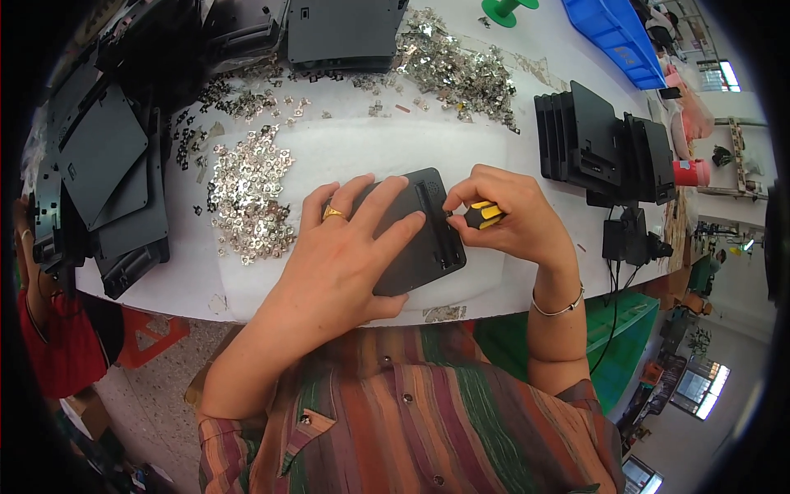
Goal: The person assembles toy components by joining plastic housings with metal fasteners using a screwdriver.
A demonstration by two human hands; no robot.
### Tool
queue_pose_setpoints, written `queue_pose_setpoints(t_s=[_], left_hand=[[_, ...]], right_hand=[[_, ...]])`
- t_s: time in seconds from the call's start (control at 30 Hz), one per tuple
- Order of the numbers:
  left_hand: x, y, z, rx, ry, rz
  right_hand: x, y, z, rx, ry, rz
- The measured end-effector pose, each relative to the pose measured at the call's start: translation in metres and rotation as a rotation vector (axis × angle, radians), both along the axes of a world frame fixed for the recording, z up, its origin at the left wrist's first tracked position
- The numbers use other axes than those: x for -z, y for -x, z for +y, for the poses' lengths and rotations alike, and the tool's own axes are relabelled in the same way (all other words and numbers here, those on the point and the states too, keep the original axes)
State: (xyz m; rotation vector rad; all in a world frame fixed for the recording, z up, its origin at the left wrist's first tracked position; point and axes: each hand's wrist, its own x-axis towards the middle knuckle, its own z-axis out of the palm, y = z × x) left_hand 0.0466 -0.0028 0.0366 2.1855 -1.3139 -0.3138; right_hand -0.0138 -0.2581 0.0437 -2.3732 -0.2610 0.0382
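A black plastic panel with a long slot along its right side lies on the white padded work surface. My left hand is spread across it, fingers apart, with the thumb by its near edge. At the panel's right edge my right hand is closed around a screwdriver-like tool with a yellow and black handle. That tool's shaft is hidden from view. Thumb and forefinger come close together beside the slot; anything small between them cannot be made out.
Small silvery metal clips are heaped left of the panel, and another clip pile lies farther back. Black panels are stacked at left, with more standing upright at right. A blue crate and green spool are behind.
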Motion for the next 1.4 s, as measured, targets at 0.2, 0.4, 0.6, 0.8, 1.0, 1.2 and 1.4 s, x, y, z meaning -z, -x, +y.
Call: queue_pose_setpoints(t_s=[0.2, 0.4, 0.6, 0.8, 1.0, 1.2, 1.4], left_hand=[[-0.001, -0.004, 0.0, 0.008, -0.021, 0.001], [-0.002, -0.005, 0.0, 0.01, -0.032, -0.009], [0.002, -0.004, 0.0, 0.004, -0.015, 0.013], [0.005, -0.002, 0.0, -0.006, 0.007, 0.018], [0.009, -0.003, 0.001, -0.011, 0.046, 0.036], [0.011, -0.007, 0.001, 0.02, 0.046, 0.03], [0.01, -0.01, 0.002, 0.026, 0.046, 0.052]], right_hand=[[-0.001, 0.006, 0.001, -0.047, 0.051, 0.104], [-0.013, 0.01, 0.014, -0.061, 0.313, 0.028], [-0.017, 0.02, 0.031, -0.009, 0.48, -0.074], [-0.012, 0.026, 0.036, 0.027, 0.508, -0.116], [-0.014, 0.027, 0.043, 0.034, 0.59, -0.191], [-0.013, 0.025, 0.04, 0.118, 0.455, -0.097], [-0.01, 0.021, 0.024, 0.119, 0.196, -0.008]])
